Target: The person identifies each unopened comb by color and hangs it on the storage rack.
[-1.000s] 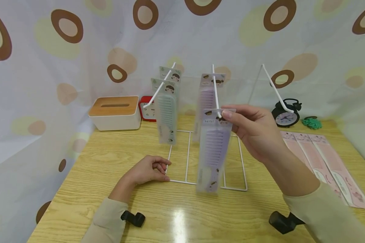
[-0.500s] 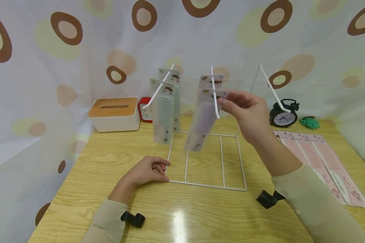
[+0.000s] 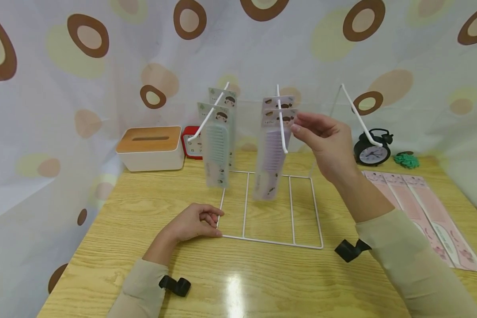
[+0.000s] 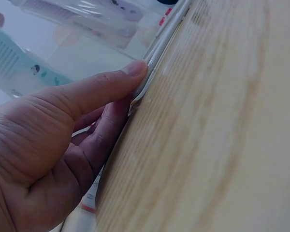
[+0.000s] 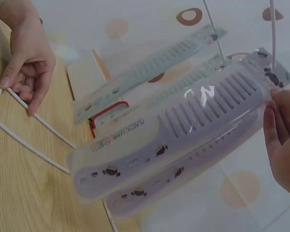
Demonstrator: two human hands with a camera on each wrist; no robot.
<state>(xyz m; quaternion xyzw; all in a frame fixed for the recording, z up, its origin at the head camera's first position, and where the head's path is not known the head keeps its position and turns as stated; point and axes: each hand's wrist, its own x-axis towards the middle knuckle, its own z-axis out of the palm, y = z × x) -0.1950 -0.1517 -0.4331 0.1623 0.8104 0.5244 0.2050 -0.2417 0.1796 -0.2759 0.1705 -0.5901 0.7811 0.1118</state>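
In the head view, my left hand (image 3: 196, 221) pinches the near left corner of a white wire display rack (image 3: 272, 242), thumb on the wire. A packaged purple comb (image 3: 273, 150) hangs on the rack's middle hook, in front of another packaged purple comb (image 3: 267, 102). My right hand (image 3: 330, 141) pinches the front purple comb's package by its upper right edge, as the right wrist view also shows at the fingertips (image 5: 270, 116). On the left hook hang two packaged green combs (image 3: 216, 145). The right hook (image 3: 361, 117) carries nothing.
Several pink packages (image 3: 433, 212) lie on the table at the right. Behind them stand a black alarm clock (image 3: 372, 152) and a green coiled item (image 3: 407, 160). A tissue box (image 3: 150, 154) and a red clock (image 3: 191, 148) stand at the back left.
The front purple comb has moved back along the middle hook with my right hand, and its tilt has straightened to hanging down. My left hand stays at the rack's corner.
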